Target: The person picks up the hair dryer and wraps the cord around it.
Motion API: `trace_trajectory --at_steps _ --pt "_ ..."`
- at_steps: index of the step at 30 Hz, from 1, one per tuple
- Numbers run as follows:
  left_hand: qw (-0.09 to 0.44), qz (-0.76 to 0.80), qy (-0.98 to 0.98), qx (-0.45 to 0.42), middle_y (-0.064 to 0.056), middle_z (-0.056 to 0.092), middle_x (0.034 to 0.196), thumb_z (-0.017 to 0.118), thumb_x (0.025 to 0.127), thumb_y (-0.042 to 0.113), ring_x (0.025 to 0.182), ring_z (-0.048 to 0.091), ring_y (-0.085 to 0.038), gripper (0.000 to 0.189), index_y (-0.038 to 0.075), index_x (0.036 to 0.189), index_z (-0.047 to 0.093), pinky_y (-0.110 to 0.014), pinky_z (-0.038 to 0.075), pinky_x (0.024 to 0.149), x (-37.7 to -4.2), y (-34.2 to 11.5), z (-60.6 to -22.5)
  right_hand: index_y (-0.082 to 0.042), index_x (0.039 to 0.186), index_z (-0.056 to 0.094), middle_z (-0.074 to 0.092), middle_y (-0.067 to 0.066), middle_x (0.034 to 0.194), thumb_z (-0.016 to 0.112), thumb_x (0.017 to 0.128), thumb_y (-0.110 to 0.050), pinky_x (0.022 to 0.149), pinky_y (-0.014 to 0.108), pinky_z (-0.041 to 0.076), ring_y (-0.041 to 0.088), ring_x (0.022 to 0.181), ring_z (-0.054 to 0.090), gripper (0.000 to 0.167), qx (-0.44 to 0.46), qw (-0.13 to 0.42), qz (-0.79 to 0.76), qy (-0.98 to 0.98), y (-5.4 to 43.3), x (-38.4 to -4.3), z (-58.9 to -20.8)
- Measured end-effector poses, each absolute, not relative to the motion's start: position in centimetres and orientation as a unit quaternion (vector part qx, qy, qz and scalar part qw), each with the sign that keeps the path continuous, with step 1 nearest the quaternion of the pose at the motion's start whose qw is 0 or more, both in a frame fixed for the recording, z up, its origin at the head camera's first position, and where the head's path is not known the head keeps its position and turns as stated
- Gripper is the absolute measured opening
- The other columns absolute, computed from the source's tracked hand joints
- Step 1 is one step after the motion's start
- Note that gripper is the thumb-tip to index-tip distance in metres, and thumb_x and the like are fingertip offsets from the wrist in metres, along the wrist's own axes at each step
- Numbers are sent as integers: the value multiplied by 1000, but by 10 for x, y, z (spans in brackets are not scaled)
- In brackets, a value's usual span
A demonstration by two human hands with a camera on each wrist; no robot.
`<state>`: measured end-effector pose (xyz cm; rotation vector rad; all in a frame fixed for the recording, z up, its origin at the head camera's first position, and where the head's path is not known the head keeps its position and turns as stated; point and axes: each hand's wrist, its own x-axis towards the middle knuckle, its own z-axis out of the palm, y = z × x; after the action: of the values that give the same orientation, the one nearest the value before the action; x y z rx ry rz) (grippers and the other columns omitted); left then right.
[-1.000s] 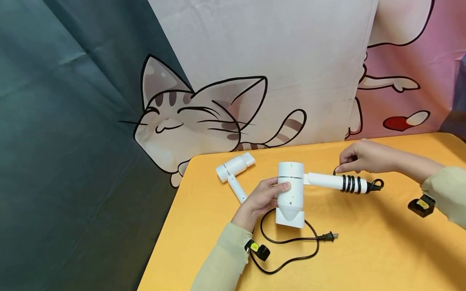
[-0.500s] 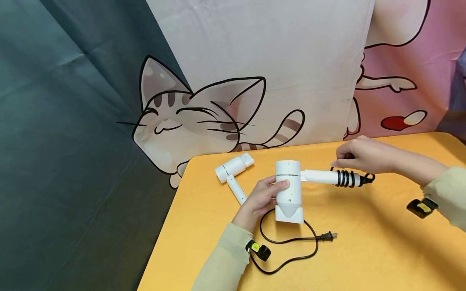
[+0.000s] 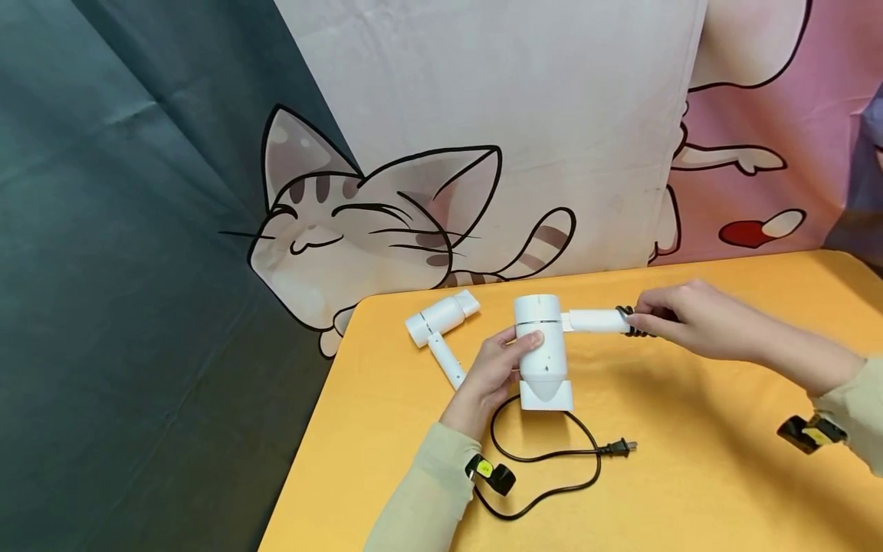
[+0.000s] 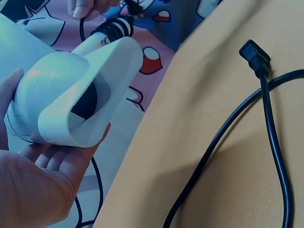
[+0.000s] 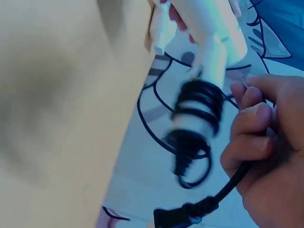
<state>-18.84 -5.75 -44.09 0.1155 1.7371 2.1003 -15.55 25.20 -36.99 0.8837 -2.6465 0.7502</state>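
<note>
White hair dryer [image 3: 542, 349], black cord [image 3: 552, 460] coiled on its handle. Second white dryer [image 3: 441, 326]. Orange surface [image 3: 690, 475]. Backdrop [image 3: 386, 222]: striped cartoon cat.

A left hand [image 3: 491, 376] grips the barrel of a white hair dryer [image 3: 541, 351] held above an orange table [image 3: 690, 475], nozzle toward the viewer, while a right hand [image 3: 679, 322] closes on the black cord [image 3: 631, 322] coiled around the end of the dryer's handle. The loose remainder of the cord trails across the table to a plug [image 3: 624, 446]. A second white hair dryer [image 3: 441, 326] lies near the table's far left corner, before a cat-print backdrop [image 3: 386, 222].
</note>
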Motion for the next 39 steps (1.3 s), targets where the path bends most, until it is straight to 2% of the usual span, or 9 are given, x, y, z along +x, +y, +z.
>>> trace_trajectory --at_steps 7,13,21,27,31,34,39 --pt "194 761 618 34 -7 76 107 76 98 22 89 73 -17 41 2 133 71 -27 59 68 -188 -55 -435 -22 97 67 51 -16 68 67 106 -10 45 25 43 0 48 48 15 250 99 361 -893 243 -131 -393" --pt "181 772 608 31 -4 76 100 73 98 21 82 72 -14 42 0 135 70 -22 53 62 -189 -55 -430 -18 100 67 57 -13 72 57 110 -5 48 26 50 5 56 57 19 248 92 428 -864 230 -119 -415" --pt "186 784 591 35 -3 76 102 70 100 19 85 73 -14 44 -4 137 66 -28 58 73 -189 -53 -428 -8 108 72 66 -11 83 53 109 4 57 24 57 10 67 66 22 245 99 483 -835 224 -115 -442" --pt "193 787 584 43 -2 75 101 67 100 20 83 72 -13 47 -5 140 64 -28 58 73 -186 -52 -426 -1 111 73 72 -9 89 53 108 8 69 21 60 10 77 72 22 240 105 508 -821 223 -116 -455" --pt "200 786 583 47 -2 75 103 66 101 20 84 72 -13 48 -5 142 63 -28 59 74 -185 -51 -424 5 112 73 75 -7 93 53 108 9 73 21 61 7 82 73 21 238 100 528 -809 226 -121 -461" --pt "207 784 583 50 -1 75 103 65 102 21 84 72 -13 48 -5 143 62 -28 59 74 -184 -50 -424 9 114 73 77 -6 94 52 109 6 73 23 62 8 82 74 21 231 72 545 -803 233 -126 -464" --pt "216 783 580 56 -1 74 102 64 102 22 85 71 -13 48 -5 142 62 -27 59 74 -182 -52 -424 13 118 71 78 4 96 51 113 -4 73 27 62 16 80 74 27 202 -12 586 -785 247 -135 -467"
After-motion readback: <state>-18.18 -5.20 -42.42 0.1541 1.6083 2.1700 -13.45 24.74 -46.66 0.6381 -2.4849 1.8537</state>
